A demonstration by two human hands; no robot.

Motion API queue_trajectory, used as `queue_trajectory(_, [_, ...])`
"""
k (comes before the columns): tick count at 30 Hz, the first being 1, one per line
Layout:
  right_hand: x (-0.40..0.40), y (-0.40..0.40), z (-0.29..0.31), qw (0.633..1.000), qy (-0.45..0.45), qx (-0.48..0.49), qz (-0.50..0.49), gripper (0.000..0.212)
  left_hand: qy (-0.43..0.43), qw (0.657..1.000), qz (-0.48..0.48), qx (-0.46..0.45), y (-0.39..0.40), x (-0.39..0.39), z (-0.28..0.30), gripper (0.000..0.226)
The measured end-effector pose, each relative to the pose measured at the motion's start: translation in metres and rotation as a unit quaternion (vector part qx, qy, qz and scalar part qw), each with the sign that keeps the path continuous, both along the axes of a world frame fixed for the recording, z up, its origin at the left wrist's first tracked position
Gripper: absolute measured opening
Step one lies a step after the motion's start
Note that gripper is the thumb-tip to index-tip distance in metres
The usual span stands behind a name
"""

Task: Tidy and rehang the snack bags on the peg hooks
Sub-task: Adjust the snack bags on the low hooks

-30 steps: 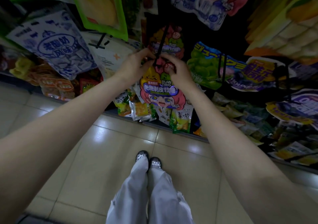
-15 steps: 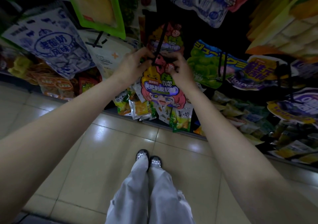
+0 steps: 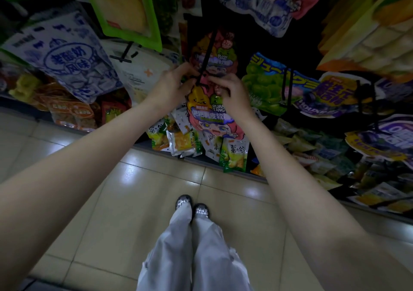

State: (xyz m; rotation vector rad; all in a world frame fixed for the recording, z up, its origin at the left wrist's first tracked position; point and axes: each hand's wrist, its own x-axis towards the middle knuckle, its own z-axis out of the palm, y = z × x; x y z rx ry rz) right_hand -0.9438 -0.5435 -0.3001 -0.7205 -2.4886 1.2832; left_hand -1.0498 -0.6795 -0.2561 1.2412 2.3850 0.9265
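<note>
Pink gummy-candy bag (image 3: 210,114), frame centre: we pinch its top with left hand (image 3: 169,87) and right hand (image 3: 228,91), aligning its hang hole onto the black peg hook (image 3: 206,56).

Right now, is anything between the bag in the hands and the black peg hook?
Nothing visible. Both hands, left and right, pinch the bag by its top, right at the peg hook. The hang hole itself is hidden.

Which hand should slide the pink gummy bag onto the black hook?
Probably the right hand. It pinches the gummy bag by its top, just beside the peg hook. The left hand grips at the hook's tip, so it looks better placed to steady it.
</note>
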Motion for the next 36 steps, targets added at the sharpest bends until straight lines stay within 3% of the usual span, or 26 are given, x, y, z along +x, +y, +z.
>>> queue_trajectory(14, [-0.014, 0.001, -0.001, 0.994, -0.052, 0.098, 0.007, 0.049, -0.004, 1.000, 0.001, 0.020, 0.001, 0.002, -0.003, 0.023])
queue_trajectory(17, [-0.028, 0.020, -0.001, 0.989, -0.090, 0.117, 0.007, 0.035, 0.010, 1.000, -0.003, 0.011, 0.001, 0.001, 0.001, 0.024])
queue_trajectory(22, [-0.024, 0.019, 0.034, 0.981, -0.131, 0.131, -0.051, 0.055, 0.027, 0.999, 0.000, -0.034, 0.003, 0.002, 0.013, 0.025])
queue_trajectory(27, [0.029, 0.017, 0.088, 0.985, 0.000, 0.137, -0.104, 0.043, 0.033, 0.999, 0.012, -0.036, 0.004, 0.006, 0.043, 0.035])
queue_trajectory(30, [0.047, 0.023, 0.140, 0.964, 0.119, 0.168, -0.168, 0.034, 0.044, 0.999, 0.003, 0.009, 0.008, 0.006, 0.073, 0.037])
queue_trajectory(33, [0.049, 0.025, 0.184, 0.929, 0.221, 0.185, -0.234, 0.038, 0.036, 0.998, -0.021, 0.042, 0.016, 0.005, 0.105, 0.038])
queue_trajectory(36, [0.039, 0.034, 0.212, 0.914, 0.241, 0.162, -0.285, 0.050, 0.046, 0.996, -0.037, 0.066, 0.023, 0.005, 0.130, 0.038])
